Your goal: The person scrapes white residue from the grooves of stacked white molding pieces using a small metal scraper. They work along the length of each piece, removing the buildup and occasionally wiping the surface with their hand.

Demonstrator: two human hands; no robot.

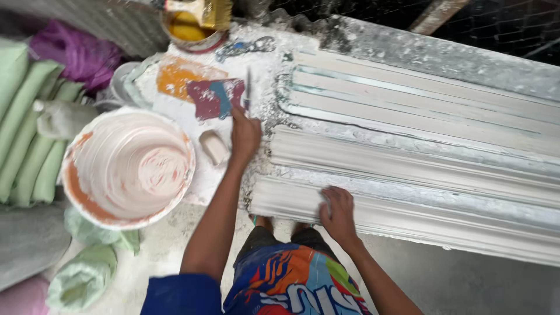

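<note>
My left hand grips a thin metal scraper that points away from me at the left end of a long white plaster moulding. My right hand presses flat on the nearest ridge of that moulding, close to its front edge. The moulding has several parallel ridges and lies on a plaster-crusted bench. Crumbled plaster gathers around its left end.
A big bucket coated with wet white plaster stands at the left. A small pale block and a red and blue scrap lie by it. A yellow tin sits at the back. Green and purple sacks pile up at far left.
</note>
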